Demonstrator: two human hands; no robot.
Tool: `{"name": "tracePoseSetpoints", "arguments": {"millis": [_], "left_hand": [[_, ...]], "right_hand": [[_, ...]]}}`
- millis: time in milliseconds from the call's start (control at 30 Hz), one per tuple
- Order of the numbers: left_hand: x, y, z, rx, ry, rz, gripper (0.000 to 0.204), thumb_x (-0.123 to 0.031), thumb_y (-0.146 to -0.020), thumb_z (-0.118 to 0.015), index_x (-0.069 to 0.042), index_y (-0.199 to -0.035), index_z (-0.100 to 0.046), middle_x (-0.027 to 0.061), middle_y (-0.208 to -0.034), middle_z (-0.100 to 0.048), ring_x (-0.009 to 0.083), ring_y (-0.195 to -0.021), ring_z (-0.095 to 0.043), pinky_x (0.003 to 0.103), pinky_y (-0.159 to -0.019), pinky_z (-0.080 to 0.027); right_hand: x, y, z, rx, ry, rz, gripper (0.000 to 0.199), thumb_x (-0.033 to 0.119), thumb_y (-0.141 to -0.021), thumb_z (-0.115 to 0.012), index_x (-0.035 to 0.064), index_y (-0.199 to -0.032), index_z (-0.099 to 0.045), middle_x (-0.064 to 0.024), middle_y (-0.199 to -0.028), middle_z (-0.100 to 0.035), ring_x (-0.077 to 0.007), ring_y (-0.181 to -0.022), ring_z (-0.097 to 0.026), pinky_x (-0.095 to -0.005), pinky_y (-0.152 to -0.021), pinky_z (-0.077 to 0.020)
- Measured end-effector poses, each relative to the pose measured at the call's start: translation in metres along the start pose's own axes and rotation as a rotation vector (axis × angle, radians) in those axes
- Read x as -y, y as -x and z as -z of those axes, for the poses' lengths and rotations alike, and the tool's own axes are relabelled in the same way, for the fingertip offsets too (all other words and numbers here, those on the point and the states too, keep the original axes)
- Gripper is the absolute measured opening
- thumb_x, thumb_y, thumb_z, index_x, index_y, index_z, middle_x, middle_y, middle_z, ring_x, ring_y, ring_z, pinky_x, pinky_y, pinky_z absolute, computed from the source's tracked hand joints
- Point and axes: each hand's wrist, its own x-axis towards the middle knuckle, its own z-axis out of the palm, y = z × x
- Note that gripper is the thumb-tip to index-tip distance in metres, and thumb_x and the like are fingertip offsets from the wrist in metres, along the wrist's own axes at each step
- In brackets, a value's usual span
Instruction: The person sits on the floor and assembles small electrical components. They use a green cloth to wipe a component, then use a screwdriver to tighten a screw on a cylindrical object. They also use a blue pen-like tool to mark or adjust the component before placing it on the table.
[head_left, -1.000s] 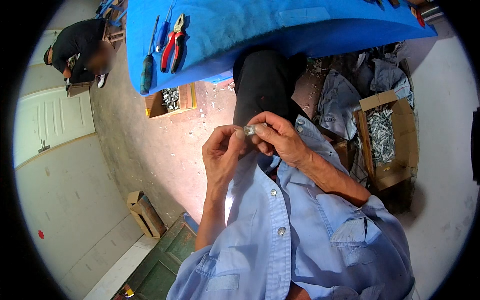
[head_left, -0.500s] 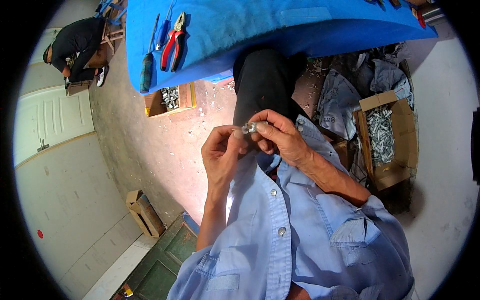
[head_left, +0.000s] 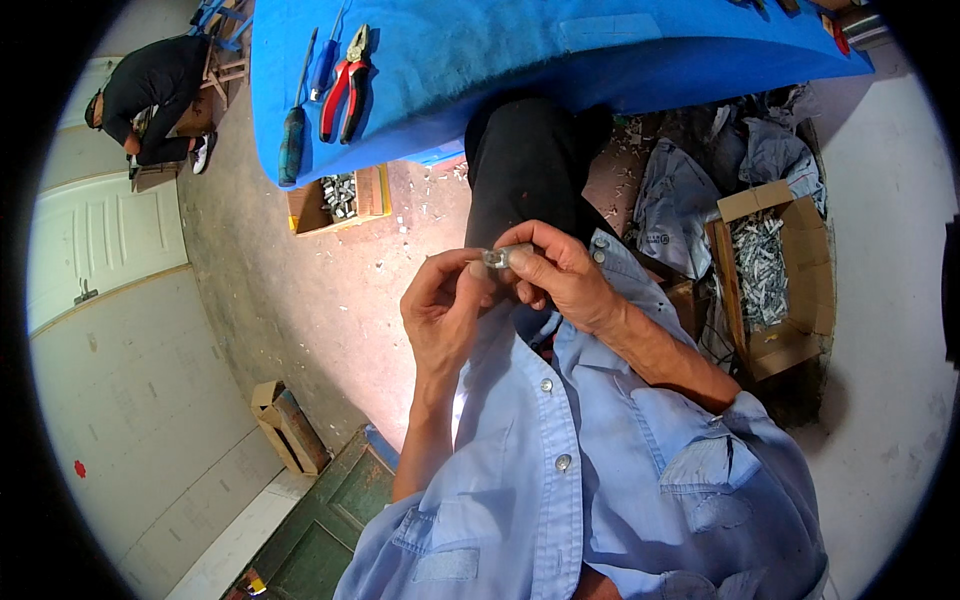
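Over my lap, both hands meet at a small shiny metal piece (head_left: 495, 259) whose exact kind is too small to make out. My left hand (head_left: 440, 310) pinches its left end between thumb and curled fingers. On the other end, the thumb and forefinger of my right hand (head_left: 572, 280) are closed, covering part of the piece. My remaining right fingers are curled in underneath. Beyond my knee, red-handled pliers (head_left: 348, 90), a screwdriver with a dark green handle (head_left: 292, 140) and a blue-handled screwdriver (head_left: 324, 70) lie on the blue-covered table (head_left: 450, 60).
A cardboard box (head_left: 375, 190) of short metal pieces stands under the table's left end. At right, another open carton (head_left: 808, 255) holds many slim silvery parts, beside grey plastic bags (head_left: 675, 205). A person in black (head_left: 165, 80) bends over at far left.
The metal piece has turned slightly between my fingertips and lies more level, its two ends closer together. My hands have barely shifted.
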Motion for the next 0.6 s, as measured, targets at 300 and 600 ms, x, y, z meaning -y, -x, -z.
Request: {"name": "tracePoseSetpoints", "arguments": {"millis": [300, 600], "left_hand": [[-0.0015, -0.0029, 0.0053, 0.02, -0.027, 0.037, 0.018, -0.01, -0.098, -0.068, 0.004, -0.108, -0.068, 0.0086, -0.09, -0.071, 0.01, -0.073, -0.064, 0.022, -0.064, -0.051], [-0.0027, -0.0047, 0.0064, 0.045, -0.031, 0.042, 0.016, -0.009, -0.099, -0.067, 0.004, -0.109, -0.068, 0.0074, -0.09, -0.071, 0.0091, -0.074, -0.064, 0.021, -0.064, -0.051]], "right_hand": [[-0.0017, 0.0007, -0.0016, -0.028, 0.138, 0.06, 0.026, 0.021, -0.102, -0.062, 0.0013, -0.118, -0.06, -0.0027, -0.088, -0.066, -0.0042, -0.066, -0.056, -0.0193, -0.054, -0.0446], [-0.0016, 0.001, -0.0016, -0.036, 0.068, 0.023, 0.026, 0.02, -0.102, -0.062, 0.0001, -0.118, -0.061, -0.005, -0.089, -0.067, -0.004, -0.065, -0.056, -0.0188, -0.054, -0.0436]]}}
